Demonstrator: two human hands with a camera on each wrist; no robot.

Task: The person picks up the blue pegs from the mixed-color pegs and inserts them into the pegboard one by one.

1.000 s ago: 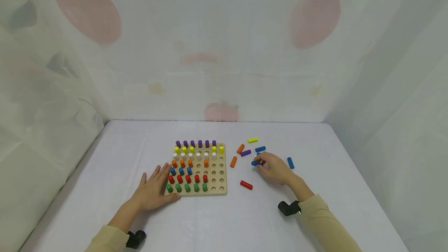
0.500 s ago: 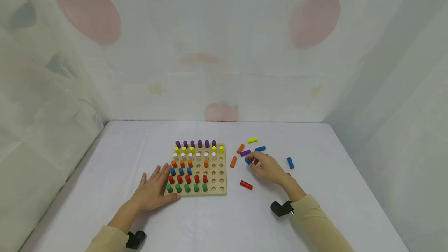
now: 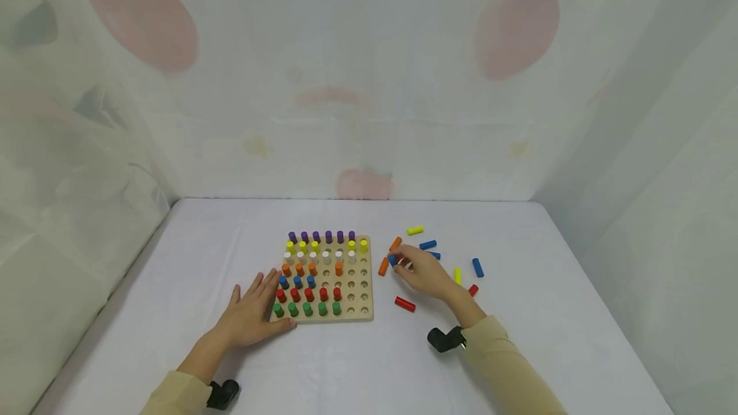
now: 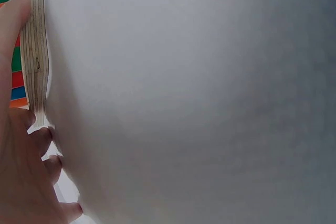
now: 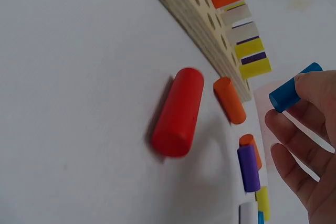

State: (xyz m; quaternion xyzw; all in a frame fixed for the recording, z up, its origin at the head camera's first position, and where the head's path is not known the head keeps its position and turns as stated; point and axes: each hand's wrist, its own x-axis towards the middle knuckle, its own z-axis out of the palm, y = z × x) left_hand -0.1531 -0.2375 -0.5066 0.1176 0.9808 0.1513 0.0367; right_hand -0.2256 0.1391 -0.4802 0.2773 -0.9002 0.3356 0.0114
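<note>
A wooden pegboard (image 3: 359, 320) stands left of centre in the head view, with rows of purple, yellow, white, orange, blue, red and green pegs upright in its holes. My left hand (image 3: 250, 316) lies with spread, straight fingers against the board's left side, its thumb at the near left corner. To the right of the board, my right hand (image 3: 425, 272) pinches a blue peg (image 5: 290, 91) between thumb and fingers, raised above the table in the right wrist view. Close by are an orange peg (image 3: 383, 266) and a red peg (image 5: 179, 112), both lying flat.
Loose pegs lie right of the board, among them a yellow peg (image 3: 415, 230), a blue peg (image 3: 478, 268) and a purple peg (image 5: 249, 168). A white cloth covers the table (image 3: 323, 370). Patterned curtains hang behind and at both sides.
My right hand has moved left toward the pegboard with the blue peg, uncovering a yellow and a red peg behind it. The left hand stays in place.
</note>
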